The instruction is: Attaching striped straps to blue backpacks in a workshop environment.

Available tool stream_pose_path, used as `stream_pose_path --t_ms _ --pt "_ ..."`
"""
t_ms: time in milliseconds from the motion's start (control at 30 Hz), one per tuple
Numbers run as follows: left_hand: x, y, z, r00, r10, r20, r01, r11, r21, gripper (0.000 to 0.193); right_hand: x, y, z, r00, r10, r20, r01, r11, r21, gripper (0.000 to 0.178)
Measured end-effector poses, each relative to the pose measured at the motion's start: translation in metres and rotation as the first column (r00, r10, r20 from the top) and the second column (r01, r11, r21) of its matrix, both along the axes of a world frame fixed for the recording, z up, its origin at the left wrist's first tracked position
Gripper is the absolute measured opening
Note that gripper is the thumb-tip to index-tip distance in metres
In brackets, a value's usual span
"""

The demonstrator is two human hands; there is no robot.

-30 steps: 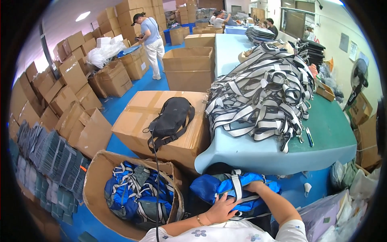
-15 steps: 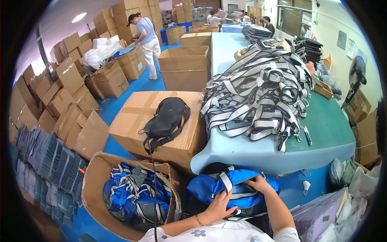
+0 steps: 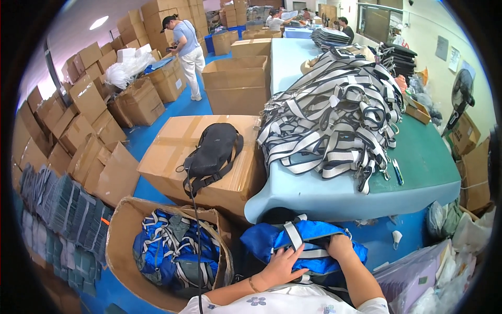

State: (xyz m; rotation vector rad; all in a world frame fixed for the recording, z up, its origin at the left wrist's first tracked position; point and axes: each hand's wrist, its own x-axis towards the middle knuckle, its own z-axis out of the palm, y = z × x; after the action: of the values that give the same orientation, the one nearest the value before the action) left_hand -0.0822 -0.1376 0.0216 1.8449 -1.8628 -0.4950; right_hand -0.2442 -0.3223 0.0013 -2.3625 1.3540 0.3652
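A blue bag (image 3: 319,230) with light grey straps and dark parts lies across my lap, below the table's front edge. My left hand (image 3: 282,266) rests on its near left side. The fingers are stretched out and apart, with the tips beside a wide light strap (image 3: 293,235). At the bag's right part, my right hand (image 3: 340,248) reaches into an opening between folds of blue fabric. Its fingertips are hidden there, so its grip does not show.
On my left stands an open carton (image 3: 121,246) of similar blue and grey bags. A black sling bag (image 3: 213,152) with a cable lies on a closed carton (image 3: 170,141). The table (image 3: 324,193) holds a heap of straps (image 3: 334,115) and a small cutter (image 3: 398,171). A person (image 3: 187,47) stands farther back.
My right hand has pushed deeper into the bag's opening, and the blue fabric there has bulged up and to the right. My left hand has stayed almost in place.
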Motion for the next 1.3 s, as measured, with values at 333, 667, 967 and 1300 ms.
stream_pose_path --t_ms 333,667,967,1300 --pt "0.005 0.0 -0.022 0.965 0.016 -0.26 -0.022 1.0 -0.02 0.067 -0.031 -0.003 -0.014 0.893 0.233 0.386 -0.242 0.97 -0.026 0.062" --pt "0.0 0.01 -0.011 0.987 -0.133 -0.085 0.14 0.987 0.08 0.071 0.006 0.057 0.038 0.669 0.047 0.742 -0.162 0.983 0.083 0.028" --pt "-0.002 0.008 -0.016 0.98 -0.199 0.02 0.196 0.976 0.089 0.067 0.048 0.061 0.029 0.765 0.151 0.627 -0.197 0.98 0.004 0.058" --pt "0.001 0.008 -0.001 0.989 -0.147 -0.009 0.147 0.988 0.036 0.062 0.062 0.044 0.026 0.052 -0.49 0.87 -0.253 0.836 0.487 0.057"
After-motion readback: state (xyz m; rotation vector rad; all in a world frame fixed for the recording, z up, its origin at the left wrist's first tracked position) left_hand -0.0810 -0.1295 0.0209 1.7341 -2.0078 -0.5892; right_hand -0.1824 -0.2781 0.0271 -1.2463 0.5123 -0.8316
